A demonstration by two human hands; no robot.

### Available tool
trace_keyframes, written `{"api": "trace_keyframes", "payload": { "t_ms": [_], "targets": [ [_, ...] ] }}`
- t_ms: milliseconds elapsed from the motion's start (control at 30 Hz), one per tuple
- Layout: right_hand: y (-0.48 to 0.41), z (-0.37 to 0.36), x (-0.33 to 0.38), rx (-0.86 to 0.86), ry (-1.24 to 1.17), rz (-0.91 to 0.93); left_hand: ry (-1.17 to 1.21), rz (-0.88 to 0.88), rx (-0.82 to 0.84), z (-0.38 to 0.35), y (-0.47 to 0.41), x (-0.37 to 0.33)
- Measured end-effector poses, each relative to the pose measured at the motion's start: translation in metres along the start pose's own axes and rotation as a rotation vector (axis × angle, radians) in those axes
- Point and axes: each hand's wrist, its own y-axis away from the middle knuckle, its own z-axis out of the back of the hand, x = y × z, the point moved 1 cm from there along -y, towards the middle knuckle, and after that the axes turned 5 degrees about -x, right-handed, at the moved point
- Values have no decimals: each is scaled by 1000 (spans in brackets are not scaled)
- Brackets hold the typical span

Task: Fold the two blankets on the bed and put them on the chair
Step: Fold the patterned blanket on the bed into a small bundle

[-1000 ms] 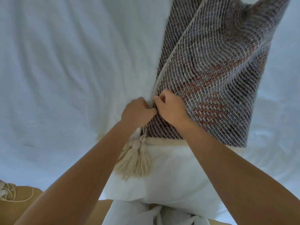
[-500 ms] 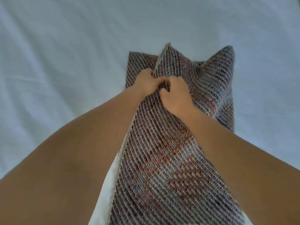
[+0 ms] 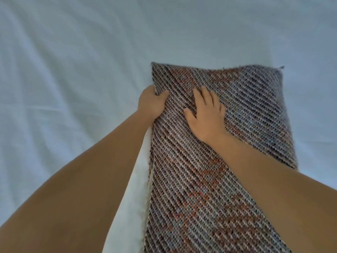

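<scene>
on the white bed sheet (image 3: pixel 73 88), the woven blanket (image 3: pixel 255 106) lies as a long flat strip running away from the person. the left hand (image 3: pixel 151 104) grips its left edge near the far end, thumb on top, fingers tucked under. the right hand (image 3: pixel 206 119) rests flat on top, fingers straight and spread. a white cloth (image 3: pixel 135 207) lies along the blanket's left side.

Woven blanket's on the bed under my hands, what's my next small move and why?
Probably sweep the right hand toward the right corner to smooth the woven blanket: it lies flat on top, while the left hand grips the left edge, anchoring it.
</scene>
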Motion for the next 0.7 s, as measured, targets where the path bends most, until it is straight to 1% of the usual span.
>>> {"api": "trace_keyframes", "payload": {
  "t_ms": [133, 200, 300, 400, 500, 567, 633, 667, 700],
  "targets": [
    [-10, -2, -11, 18, 38, -31, 160, 57, 10, 0, -14, -12],
    [-15, -1, -20, 53, 60, -56, 162, 56, 17, 0, -20, -15],
    [-11, -1, -21, 83, 94, -77, 196, 121, 44, 1, -6, -5],
    [18, -3, 0, 31, 1, -18, 317, 251, 134, 9, 32, 16],
    [65, -9, 21, 39, -130, 43, 450, 359, 297, 24, 76, 42],
    [89, -14, 27, 60, -149, 37, 459, 404, 382, 32, 108, 60],
    [102, -21, 27, 65, -119, 49, 445, 458, 444, 35, 137, 75],
    [106, -25, 25, 64, -92, 63, 413, 464, 463, 35, 148, 80],
    [107, -29, 23, 67, -57, 76, 341, 430, 444, 34, 156, 84]
  ]
}}
